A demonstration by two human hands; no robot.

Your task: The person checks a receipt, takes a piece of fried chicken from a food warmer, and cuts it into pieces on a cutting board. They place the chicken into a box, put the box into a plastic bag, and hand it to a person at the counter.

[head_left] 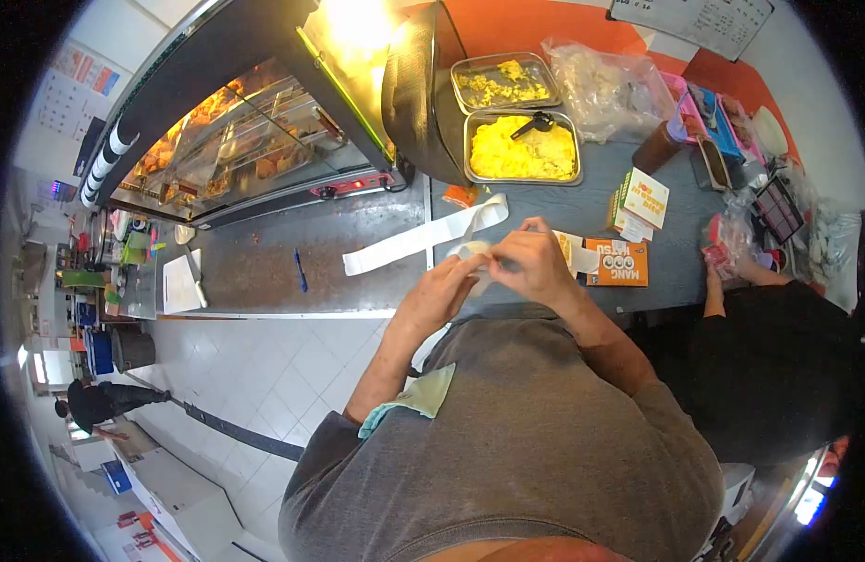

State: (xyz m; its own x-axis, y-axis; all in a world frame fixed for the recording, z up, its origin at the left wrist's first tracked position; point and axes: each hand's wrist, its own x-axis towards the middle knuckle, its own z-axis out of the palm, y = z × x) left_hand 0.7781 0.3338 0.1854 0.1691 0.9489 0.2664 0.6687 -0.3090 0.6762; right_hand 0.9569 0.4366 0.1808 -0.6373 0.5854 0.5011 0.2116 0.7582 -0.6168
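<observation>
My left hand (439,292) and my right hand (533,264) meet over the counter's front edge, fingers pinched together. Between their fingertips is a small piece of whitish paper (472,250), partly covered by the fingers. A long white paper strip (409,245) lies flat just beyond, curling up at its right end. Close to my right hand stands an orange printed box (620,263), beside another open box (573,253) partly behind the hand. A white and yellow carton (644,199) is behind these, with a paper slip at its front.
Two metal trays of yellow food (521,150) are at the back, a black spoon (533,125) in the nearer one. A heated display case (236,140) stands left. A blue pen (300,270) and a knife on a white board (181,281) lie leftward. A co-worker's hands (716,286) hold a bag at right.
</observation>
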